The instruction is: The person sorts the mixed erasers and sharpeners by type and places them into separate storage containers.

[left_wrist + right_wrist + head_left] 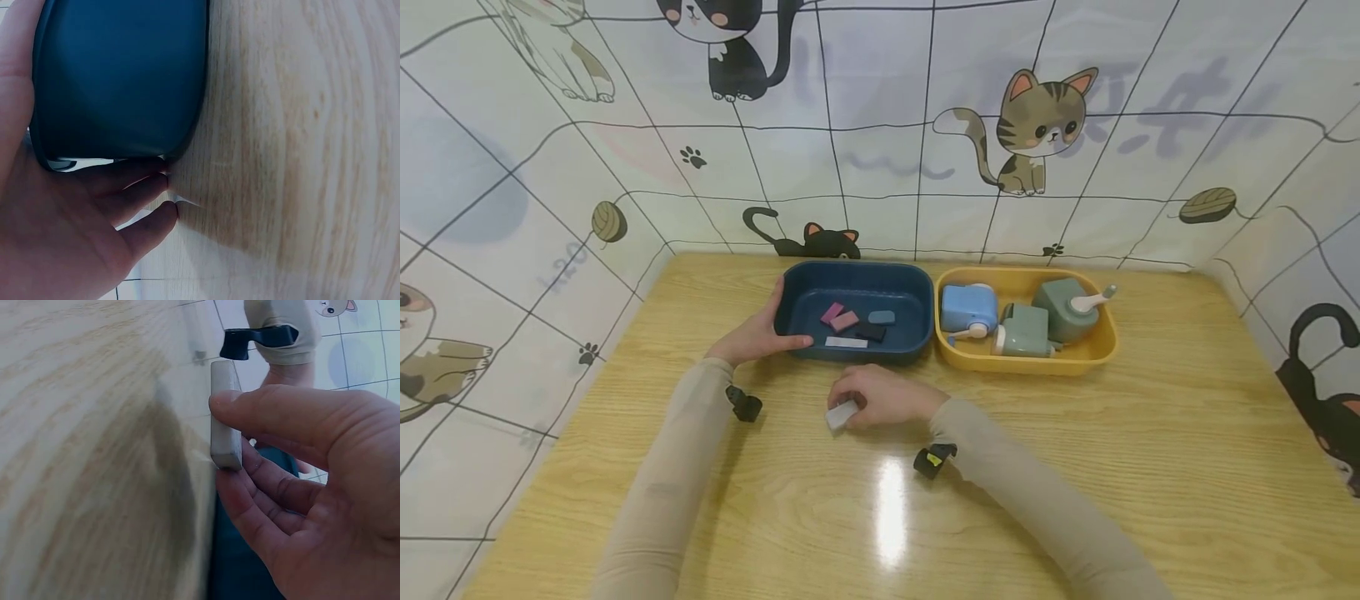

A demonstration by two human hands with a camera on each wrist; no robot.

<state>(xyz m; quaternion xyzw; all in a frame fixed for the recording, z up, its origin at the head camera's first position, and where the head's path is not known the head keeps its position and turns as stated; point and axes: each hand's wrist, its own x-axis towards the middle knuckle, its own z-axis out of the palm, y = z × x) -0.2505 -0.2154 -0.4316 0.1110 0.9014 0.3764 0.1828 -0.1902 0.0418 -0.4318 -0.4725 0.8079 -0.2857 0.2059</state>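
My right hand (887,396) pinches a small white rectangular block (225,415) between thumb and fingers, low over the table in front of the dark blue bin (880,354). Around the bin's left end my left hand (756,333) is spread, its thumb along the front rim. In the left wrist view its other fingers (131,197) lie fairly straight against the end wall. Inside the bin are several small flat pieces: a magenta piece (832,312), a pink piece (845,321), a blue piece (882,317), a black piece (871,332) and a white strip (846,342).
Beside the blue bin, on its right, stands a yellow bin (917,360) holding a blue bottle (968,307), a grey-green bottle (1026,331) and a grey-green pump bottle (1063,307). The wooden table (1187,417) meets a cat-print sheet (880,167) at the back and sides.
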